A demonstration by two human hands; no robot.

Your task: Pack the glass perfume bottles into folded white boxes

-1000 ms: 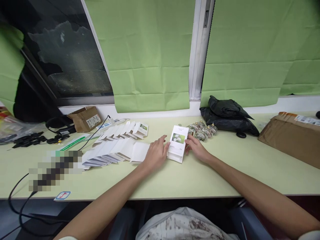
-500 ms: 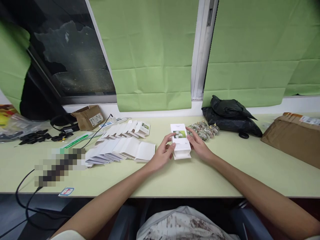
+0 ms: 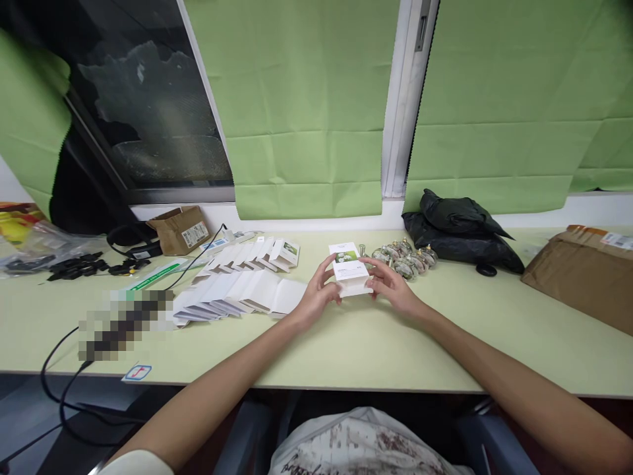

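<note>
Between my two hands is a small white cardboard box with a green flower picture on its face. Its near end faces me, with a flap showing there. My left hand grips the box's left side, thumb low by the near end. On the right side my right hand holds it with thumb and fingers. Just beyond my right hand lie several small ornate bottles with gold-coloured tops. Left of my left hand, flattened white cartons lie fanned out, and a row of white boxes is behind them.
At the back right rests a black plastic bag, with a large brown carton at the right edge. An opened brown box, cables and black parts are at the left. The table's front edge runs before me.
The box has tilted so its face looks shorter and its near end has risen. Both hands have shifted their grip toward that near end. The view has moved slightly.
</note>
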